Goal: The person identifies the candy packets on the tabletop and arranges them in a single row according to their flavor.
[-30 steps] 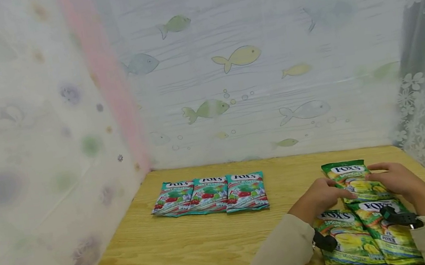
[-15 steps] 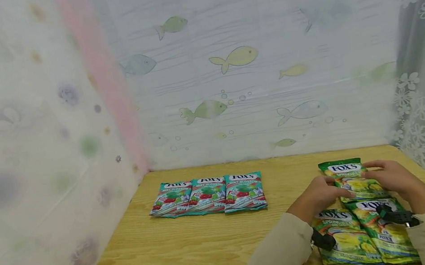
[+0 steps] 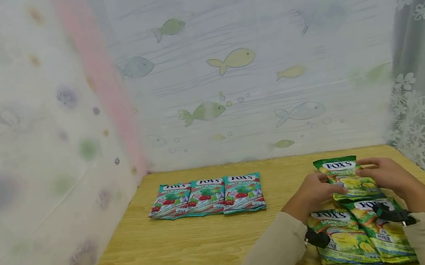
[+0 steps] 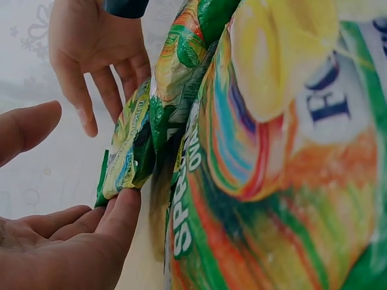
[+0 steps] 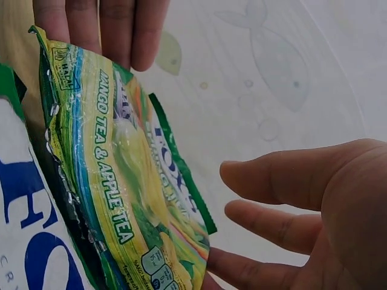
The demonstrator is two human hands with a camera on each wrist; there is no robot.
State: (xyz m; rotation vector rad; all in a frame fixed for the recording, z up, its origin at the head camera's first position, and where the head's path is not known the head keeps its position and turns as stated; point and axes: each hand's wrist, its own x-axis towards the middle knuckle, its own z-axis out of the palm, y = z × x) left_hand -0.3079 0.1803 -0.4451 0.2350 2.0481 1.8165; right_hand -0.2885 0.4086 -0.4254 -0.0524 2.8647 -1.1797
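A green and yellow Fox's candy packet (image 3: 349, 180) lies between my two hands. Fingers of my left hand (image 3: 311, 192) touch its left edge, and the thumb reaches over its front in the head view. In the left wrist view, straight fingertips (image 4: 124, 202) meet the packet's edge with the thumb held apart. My right hand (image 3: 385, 175) is at the right edge. The right wrist view shows its thumb (image 5: 272, 176) raised off the packet while lower fingers reach the side. Below lie two matching packets, left (image 3: 344, 241) and right (image 3: 390, 234), the latter partly under my right wrist.
Three teal Mint Blossom packets, the left (image 3: 170, 202), middle (image 3: 206, 197) and right (image 3: 243, 194), lie overlapped in a row at the table's back left. The wooden table (image 3: 181, 259) meets a fish-patterned curtain (image 3: 246, 114) behind. A flowered sheet hangs along the left.
The upper yellow-green packet has shifted slightly left and away from me, both hands moving with it. The head view has drifted a little. The teal packets stay in place.
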